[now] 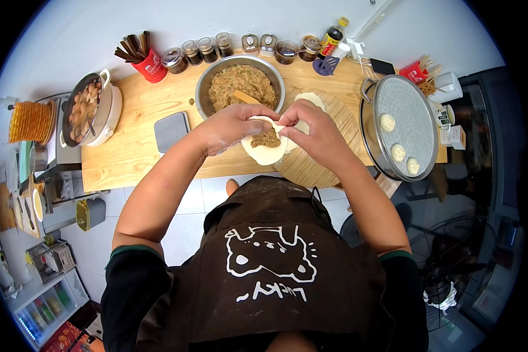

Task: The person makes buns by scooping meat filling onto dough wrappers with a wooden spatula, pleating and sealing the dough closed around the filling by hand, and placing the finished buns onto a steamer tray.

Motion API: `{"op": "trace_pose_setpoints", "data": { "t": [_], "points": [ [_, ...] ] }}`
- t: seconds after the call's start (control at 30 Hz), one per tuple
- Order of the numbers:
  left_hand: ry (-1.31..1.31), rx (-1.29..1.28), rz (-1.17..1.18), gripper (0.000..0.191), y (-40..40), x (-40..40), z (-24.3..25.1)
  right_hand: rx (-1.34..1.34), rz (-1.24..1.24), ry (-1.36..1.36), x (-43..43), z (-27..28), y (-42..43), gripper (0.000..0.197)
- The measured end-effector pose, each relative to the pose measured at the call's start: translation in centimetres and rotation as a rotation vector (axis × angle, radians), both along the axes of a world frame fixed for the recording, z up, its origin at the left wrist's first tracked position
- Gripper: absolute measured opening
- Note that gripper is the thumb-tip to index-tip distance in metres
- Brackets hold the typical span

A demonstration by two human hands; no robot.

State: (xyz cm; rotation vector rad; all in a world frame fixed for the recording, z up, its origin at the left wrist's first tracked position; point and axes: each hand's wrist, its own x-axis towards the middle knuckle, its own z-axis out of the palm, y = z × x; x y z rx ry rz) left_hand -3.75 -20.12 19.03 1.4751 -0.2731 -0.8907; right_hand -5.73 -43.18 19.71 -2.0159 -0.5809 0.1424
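Observation:
A round dough wrapper (264, 157) with a lump of minced filling (265, 140) on it hangs above the table's front part. My left hand (229, 130) supports it from the left, thumb laid over the filling. At the wrapper's upper right edge, my right hand (307, 127) pinches the dough between thumb and fingertips. Just beyond my hands stands a steel bowl (201, 94) of minced filling (242, 83) with a wooden spatula (245, 97) in it. More flat wrappers (311, 98) lie on a round slatted mat (339, 119), partly hidden by my right hand.
On the right, a large steamer (407, 105) bears several pleated buns (398, 152). A grey kitchen scale (171, 132) lies left of my hands. Farther left is an electric pot (108, 116) of eggs. Jars (207, 49), a sauce bottle (333, 37) and a red chopstick holder (151, 68) line the wall.

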Motion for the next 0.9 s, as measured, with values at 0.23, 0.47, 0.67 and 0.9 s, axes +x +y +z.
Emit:
{"op": "trace_pose_setpoints", "data": {
  "t": [0.23,0.47,0.67,0.9],
  "points": [
    [-0.12,0.203,-0.044,0.031,-0.4,0.0,0.7,-0.013,-0.02,-0.013,-0.9,1.4,0.9,0.011],
    [-0.167,0.109,-0.032,0.032,0.1,0.1,0.3,-0.124,0.004,-0.253,-0.6,0.5,0.1,0.015],
    [-0.22,0.313,-0.164,0.041,0.1,1.3,0.7,-0.078,0.021,-0.192,-1.2,1.1,0.8,0.013],
    [-0.173,0.178,0.02,0.051,0.4,2.4,2.3,-0.006,-0.112,-0.109,-0.6,0.8,0.8,0.019]
  ]
}}
